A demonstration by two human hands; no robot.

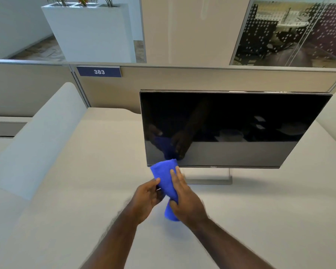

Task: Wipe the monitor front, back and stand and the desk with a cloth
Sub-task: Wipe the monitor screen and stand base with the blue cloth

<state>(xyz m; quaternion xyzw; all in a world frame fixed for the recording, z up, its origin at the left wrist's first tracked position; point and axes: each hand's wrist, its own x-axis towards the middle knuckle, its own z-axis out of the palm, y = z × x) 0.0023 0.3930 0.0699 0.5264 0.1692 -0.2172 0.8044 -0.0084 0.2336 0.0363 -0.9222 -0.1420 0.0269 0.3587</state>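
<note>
Nearest you, both forearms come in from the bottom edge at about 6 o'clock, motion-blurred along their outlines. Your left hand (146, 199) curls its fingers and thumb onto the left side of the blue cloth (166, 179); that grip is clamped on the fabric. Your right hand (184, 199) lies over the cloth's right side, fingers fairly straight along it and the thumb tucked round the lower part, so that grip is also closed on the cloth. The cloth is bunched into a roll, its middle hidden behind the right hand, its lower end poking out below the palm. It hangs above the pale desk (85, 191); whether it touches the surface you cannot tell.

Just beyond, at 12 o'clock from the hands, the cloth's top end meets the lower left corner of the monitor (231, 123). The dark screen mirrors hands and cloth dimly. Its stand (211, 180) shows only partly below the bezel.

Farther back, a partition carries a sign (99, 72) reading 383, and a white planter (91, 33) at 11 o'clock is cut off at the top.
</note>
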